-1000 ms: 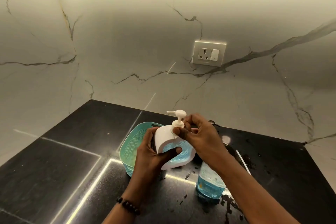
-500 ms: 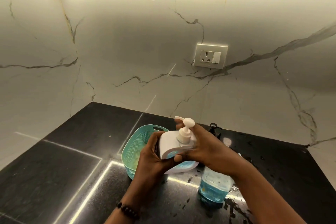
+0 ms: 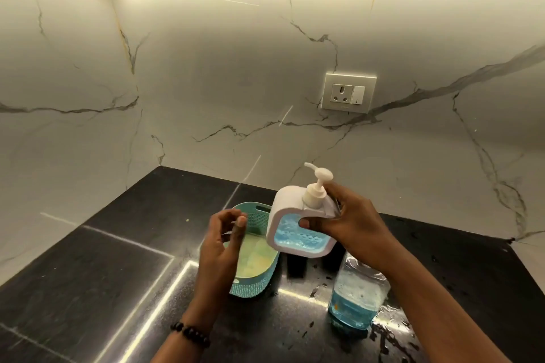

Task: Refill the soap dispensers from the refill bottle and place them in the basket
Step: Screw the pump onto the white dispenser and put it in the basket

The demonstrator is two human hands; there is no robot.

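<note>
The right hand (image 3: 351, 222) is gripping the dispenser (image 3: 298, 224) by its side, thumb across the blue window, holding it upright above the counter (image 3: 124, 247) and just right of the basket (image 3: 259, 212), likely so no soap spills. The left hand (image 3: 222, 240) is hovering empty, fingers loosely curled, beside the basket. The bottle (image 3: 355, 300) is standing under the right forearm, clear of the path.

Glossy black stone counter (image 3: 88, 268), woven-look plastic basket (image 3: 259, 283), smooth white plastic dispenser (image 3: 287, 200).
</note>
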